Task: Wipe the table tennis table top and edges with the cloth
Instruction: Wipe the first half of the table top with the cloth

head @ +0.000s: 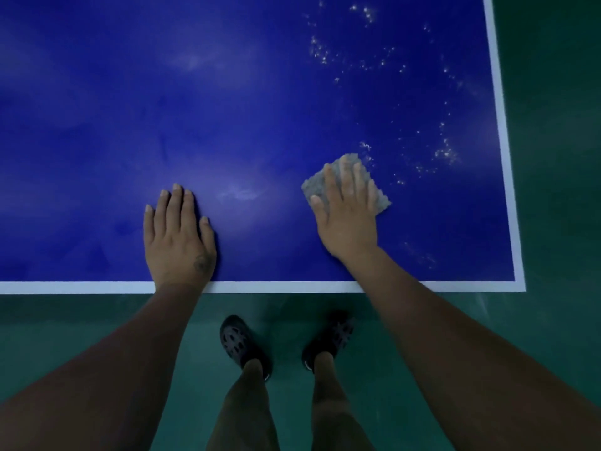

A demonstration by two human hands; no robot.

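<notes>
Meanwhile, our right hand [348, 213] presses the cloth [346, 185] flat-fingered onto the tabletop [260, 109] near its corner, left hand [179, 232] spread flat beside, and even, overlapping strokes should best clear the droplets [447, 153] beyond.

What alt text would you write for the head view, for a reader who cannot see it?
A person's right hand presses a grey cloth flat on a blue table tennis table near its right corner, while the left hand rests flat beside it. White specks dot the surface beyond the cloth.
</notes>
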